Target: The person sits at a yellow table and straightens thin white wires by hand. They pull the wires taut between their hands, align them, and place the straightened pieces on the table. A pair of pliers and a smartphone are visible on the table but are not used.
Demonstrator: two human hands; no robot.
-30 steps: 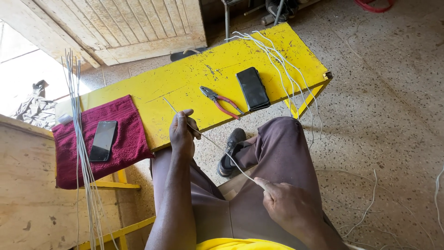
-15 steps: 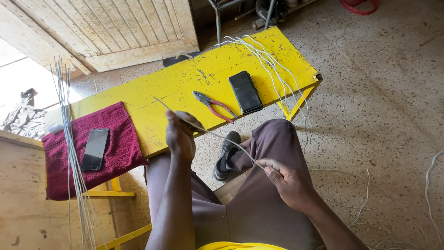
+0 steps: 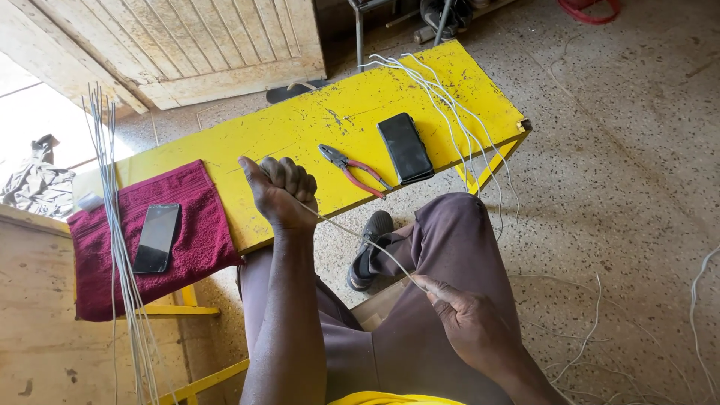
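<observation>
Now both hands' fingers clamped on wire (image 3: 360, 236): left hand (image 3: 281, 191) at bench (image 3: 315, 124) edge, right hand (image 3: 465, 319) over lap.

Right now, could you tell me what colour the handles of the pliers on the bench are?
Red, on the pliers, seen in the head view.

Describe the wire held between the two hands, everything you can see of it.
The wire is thin, pale grey and looks like bare metal. It runs in a nearly straight, taut slant from the left hand, closed in a fist around its upper end above the yellow table, down to the right hand, which pinches its lower end over the person's lap. Between the hands it touches nothing.
</observation>
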